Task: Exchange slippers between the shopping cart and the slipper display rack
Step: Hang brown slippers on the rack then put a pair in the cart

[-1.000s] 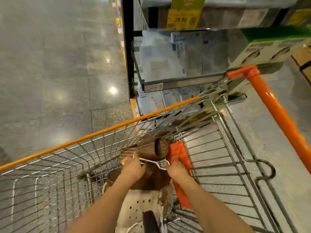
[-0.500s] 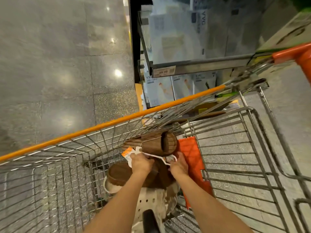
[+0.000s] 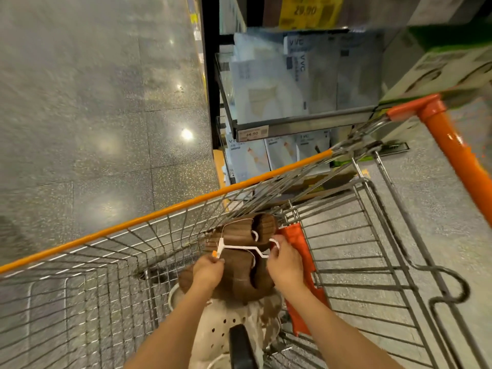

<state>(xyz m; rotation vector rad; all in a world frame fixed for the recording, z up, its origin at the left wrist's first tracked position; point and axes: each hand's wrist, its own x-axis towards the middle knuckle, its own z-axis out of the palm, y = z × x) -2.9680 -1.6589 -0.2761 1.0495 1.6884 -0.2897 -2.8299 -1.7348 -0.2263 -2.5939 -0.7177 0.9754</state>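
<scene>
both hands have raised the brown slippers [image 3: 239, 233] higher in the shopping cart [image 3: 372, 262]; left hand [image 3: 207, 270] and right hand [image 3: 285, 265] pinch the white hanger [image 3: 239, 246], now nearer level.

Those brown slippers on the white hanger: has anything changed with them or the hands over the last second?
Little has changed. Both hands kept their hold on the white hanger: the left hand pinches its tagged end, the right hand its hooked end. The brown slippers stay low inside the shopping cart, above the cream perforated slipper. Mostly the camera view shifted.
</scene>
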